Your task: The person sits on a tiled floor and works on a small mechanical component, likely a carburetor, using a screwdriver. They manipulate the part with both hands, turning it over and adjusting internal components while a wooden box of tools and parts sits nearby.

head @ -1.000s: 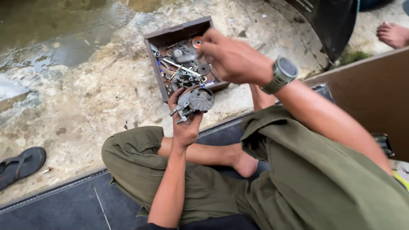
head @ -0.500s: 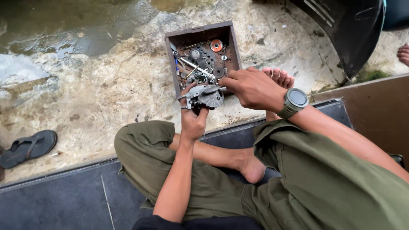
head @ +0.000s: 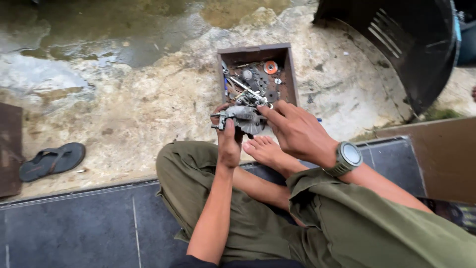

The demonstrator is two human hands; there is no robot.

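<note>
Grey metal assembly (head: 245, 119) gripped from below by left hand (head: 229, 144), raised above box near edge for access. Right hand (head: 297, 131) fingers extended, resting on assembly. Parts box (head: 290, 74) kept on ground within reach.

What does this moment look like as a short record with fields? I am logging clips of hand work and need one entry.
setting: person seated cross-legged on dark tiles at the edge of wet, muddy ground
left hand: left hand holds up a grey metal part
right hand: right hand, fingertips on the metal part; wristwatch on that wrist
in front: open brown box of small metal pieces, one orange ring among them
nearby: dark sandal at the left; black curved panel at upper right
clothing: olive trousers
</note>
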